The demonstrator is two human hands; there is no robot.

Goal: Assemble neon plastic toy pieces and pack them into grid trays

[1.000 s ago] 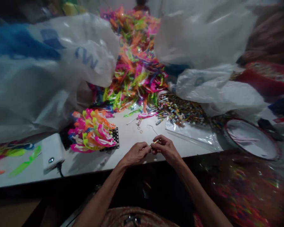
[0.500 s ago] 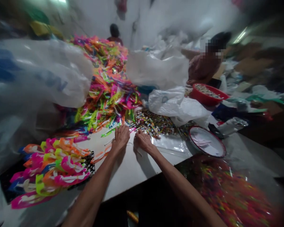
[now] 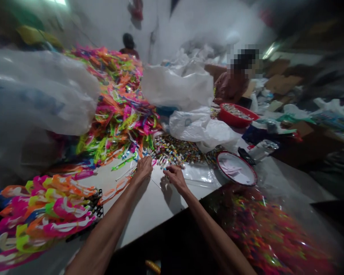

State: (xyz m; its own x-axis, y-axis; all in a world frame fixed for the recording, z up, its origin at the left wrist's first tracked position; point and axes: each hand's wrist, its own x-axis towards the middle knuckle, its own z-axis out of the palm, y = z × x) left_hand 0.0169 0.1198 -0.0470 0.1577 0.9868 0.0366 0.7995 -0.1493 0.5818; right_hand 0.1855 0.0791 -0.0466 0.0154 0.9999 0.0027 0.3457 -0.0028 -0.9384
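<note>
My left hand [image 3: 145, 167] is closed at the front edge of the heap of bright plastic pieces [image 3: 123, 110]. A bit of pink shows at its fingertips, but I cannot make out what it holds. My right hand [image 3: 176, 177] pinches a small thing with a bluish end, too small to name, just above the white tabletop [image 3: 149, 214]. A thin dark line [image 3: 156, 182] lies on the table between the hands. Right in front of them are several slim clear tubes [image 3: 163, 161] at the edge of a pile of small multicoloured pieces [image 3: 180, 149].
Bundled neon strips [image 3: 51, 208] lie in a black crate on the left. To the right stand a red-rimmed basin [image 3: 237, 168] with pale slips and a red bowl [image 3: 236, 115]. A large plastic bag [image 3: 40, 91] bulges at the left. Two people [image 3: 232, 82] are farther back.
The view has swung a little to the right. My right hand has moved away from the left, widening the gap, and the slim tubes now show in front.
</note>
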